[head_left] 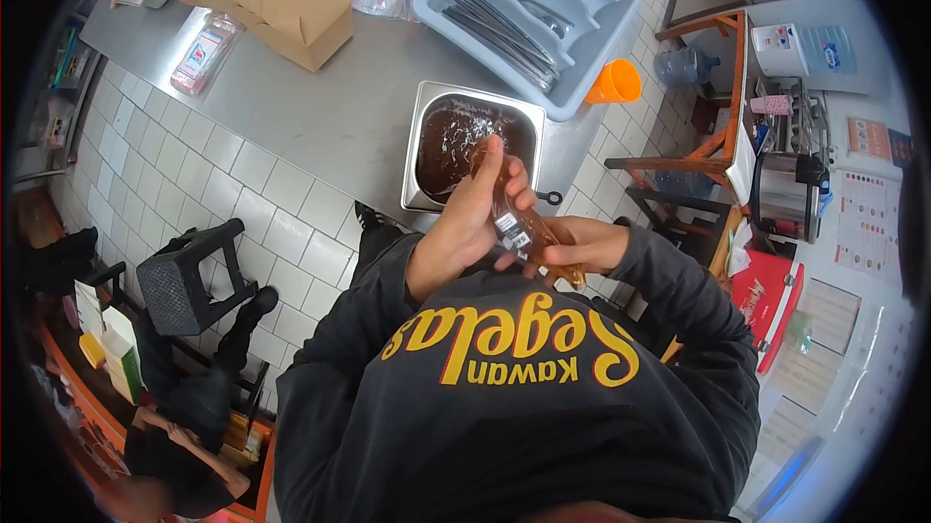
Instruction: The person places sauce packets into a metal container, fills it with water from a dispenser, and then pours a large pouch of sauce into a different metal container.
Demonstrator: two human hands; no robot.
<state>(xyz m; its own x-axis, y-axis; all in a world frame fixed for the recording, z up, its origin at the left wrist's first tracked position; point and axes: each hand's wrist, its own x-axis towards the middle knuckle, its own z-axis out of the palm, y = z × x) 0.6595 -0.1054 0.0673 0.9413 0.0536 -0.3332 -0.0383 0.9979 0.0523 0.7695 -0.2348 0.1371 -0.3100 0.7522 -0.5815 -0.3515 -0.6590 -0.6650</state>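
A clear plastic pouch (515, 225) with brown contents and a small white label lies slantwise between my hands. My left hand (467, 218) is closed around its upper part, thumb along the top. My right hand (582, 244) grips the lower end near my shirt. The upper end of the pouch is over the near side of a rectangular metal pan (417, 140) on the steel table. Dark brown, glossy liquid (448, 150) sits in the pan. My fingers partly hide the pouch, so its opening cannot be made out.
A grey cutlery tray (441, 24) with black straws stands behind the pan, beside an orange cup (615, 83). A cardboard box (267, 4) and a clear packet (206, 53) lie on the steel table (320, 106). A dark stool (189, 276) and a seated person (179, 455) are at left.
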